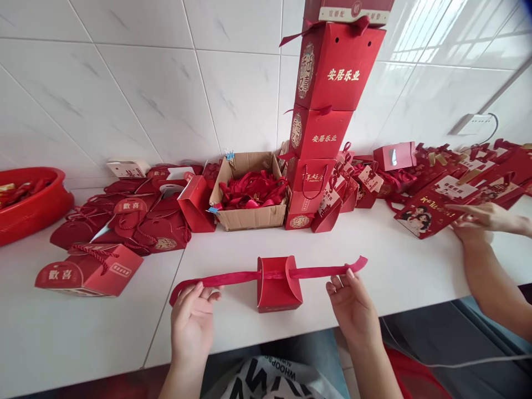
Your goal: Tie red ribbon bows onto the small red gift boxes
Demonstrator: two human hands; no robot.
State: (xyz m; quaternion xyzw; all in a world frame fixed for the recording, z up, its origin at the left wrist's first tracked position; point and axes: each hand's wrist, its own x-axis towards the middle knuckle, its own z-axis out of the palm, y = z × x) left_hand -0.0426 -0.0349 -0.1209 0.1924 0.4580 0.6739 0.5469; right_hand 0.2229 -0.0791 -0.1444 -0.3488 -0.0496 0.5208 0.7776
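Observation:
A small red gift box (279,296) stands on the white table in front of me. A red ribbon (233,279) runs through its top and stretches out to both sides. My left hand (193,318) pinches the ribbon's left part, with its end curling down behind the fingers. On the other side, my right hand (353,305) pinches the ribbon near its right end between thumb and finger. Neither hand touches the box itself.
Behind the box, a cardboard box (251,219) holds loose red ribbons, beside a tall stack of red boxes (324,133). More gift boxes (89,269) and a red basin (54,208) lie left. At right, another person's hands (482,221) touch a printed red box (432,208).

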